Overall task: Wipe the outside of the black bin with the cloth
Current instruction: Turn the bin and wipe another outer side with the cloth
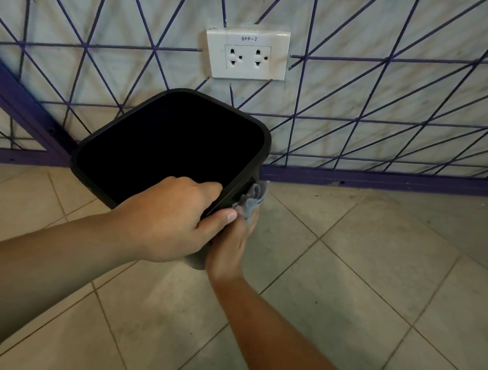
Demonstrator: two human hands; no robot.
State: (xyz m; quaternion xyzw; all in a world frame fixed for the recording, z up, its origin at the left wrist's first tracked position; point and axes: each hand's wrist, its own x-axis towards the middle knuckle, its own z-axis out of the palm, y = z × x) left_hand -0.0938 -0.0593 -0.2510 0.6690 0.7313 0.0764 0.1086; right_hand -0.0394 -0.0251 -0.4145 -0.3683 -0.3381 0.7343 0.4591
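The left hand (171, 216) grips the near rim of the black bin (139, 145), fingers curled over the edge into the opening and the thumb laid along the outside of the near right corner. The right hand (227, 249) reaches up from below, just beside the left thumb, and presses a grey cloth (252, 199) against the bin's outer right wall; the cloth is bunched between the fingers and the plastic, with folds sticking up past the fingertips. Most of the right hand's fingers are hidden behind the cloth and the bin, so I cannot tell exactly how they curl, only that they hold the cloth to the wall.

The bin is a square one with rounded corners, tilted so its dark opening faces the camera. Its far rim lies near the wall; whether its base touches the floor cannot be seen.

Under the hands is a floor (345, 299) of large beige tiles with darker grout lines. Behind the bin runs a purple skirting strip (386, 180) at the foot of a pale wall (371, 24) crossed by thin purple lines in a triangle pattern. Above the bin sits a white wall socket (246, 54) with 2 outlets, labelled 8PP-2.
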